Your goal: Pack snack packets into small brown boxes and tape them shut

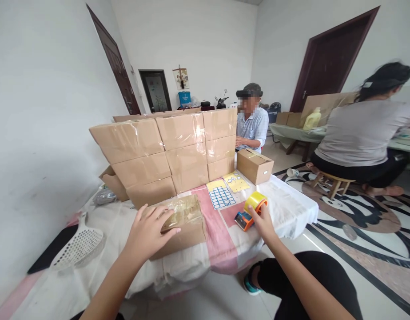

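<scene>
The left hand (150,231) lies spread flat on a taped carton (185,224) at the table's (291,209) front edge, while the right hand (263,222) grips a tape dispenser (249,211).

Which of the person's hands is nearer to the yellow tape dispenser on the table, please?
The right hand is nearer: it touches the tape dispenser from the near side. The left hand lies apart to the left, flat on the taped cardboard box.
</scene>
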{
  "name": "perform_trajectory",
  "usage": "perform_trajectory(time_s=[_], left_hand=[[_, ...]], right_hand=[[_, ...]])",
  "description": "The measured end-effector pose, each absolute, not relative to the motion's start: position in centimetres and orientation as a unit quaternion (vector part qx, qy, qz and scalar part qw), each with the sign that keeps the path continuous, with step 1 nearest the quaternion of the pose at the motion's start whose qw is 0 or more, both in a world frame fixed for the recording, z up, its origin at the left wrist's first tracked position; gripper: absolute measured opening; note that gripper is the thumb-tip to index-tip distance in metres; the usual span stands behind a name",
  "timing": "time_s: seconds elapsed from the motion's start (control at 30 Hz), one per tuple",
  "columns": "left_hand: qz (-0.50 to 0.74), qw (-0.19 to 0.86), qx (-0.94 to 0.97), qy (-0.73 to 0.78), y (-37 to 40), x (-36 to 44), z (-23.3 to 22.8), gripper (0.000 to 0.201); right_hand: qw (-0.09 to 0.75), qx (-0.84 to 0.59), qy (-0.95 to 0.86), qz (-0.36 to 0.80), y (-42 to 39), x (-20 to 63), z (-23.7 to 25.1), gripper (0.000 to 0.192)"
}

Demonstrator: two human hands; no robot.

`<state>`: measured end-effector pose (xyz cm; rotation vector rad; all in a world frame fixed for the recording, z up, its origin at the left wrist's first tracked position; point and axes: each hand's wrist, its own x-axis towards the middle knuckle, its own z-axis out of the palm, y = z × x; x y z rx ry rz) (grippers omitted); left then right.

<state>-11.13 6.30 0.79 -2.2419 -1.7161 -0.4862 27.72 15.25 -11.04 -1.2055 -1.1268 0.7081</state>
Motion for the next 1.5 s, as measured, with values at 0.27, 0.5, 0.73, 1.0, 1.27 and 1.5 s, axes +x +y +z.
perform_trajectory(time_s=[0.27,0.5,0.73,1.0,1.27,1.5], left_hand=[[-0.286,0.16,-0.789,-0.52,4.2,-6.5,-0.9,0.026],[-0.416,-0.193,-0.71,-0.534,2.1,3.1,-7.3,0.035],[-0.463,-0.358,-0.602,-0.543,2.0,5.1,-8.5,0.019],[-0.494,-0.427,-0.538,-0.532,2.7,5.7,-8.1,0.044],[-0.425,-0.515,-0.546,-0.505,0.5,7.9,-8.2,0.05],[-0.341,-0.578,-0.54,-0.508,1.1,6.5,-9.3,0.046]], right_hand=[[0.615,-0.482,-0.517,0.35,14.8,26.2,-10.9,0.045],[0.617,-0.37,-0.548,0.427,8.7,21.2,-9.7,0.032],[0.59,-0.369,-0.592,0.407,6.8,19.7,-9.8,0.038],[0.582,-0.382,-0.672,0.254,9.1,20.1,-10.0,0.05],[0.663,-0.459,-0.509,0.3,11.5,21.4,-8.3,0.052],[0.663,-0.435,-0.519,0.32,11.4,23.5,-8.9,0.052]])
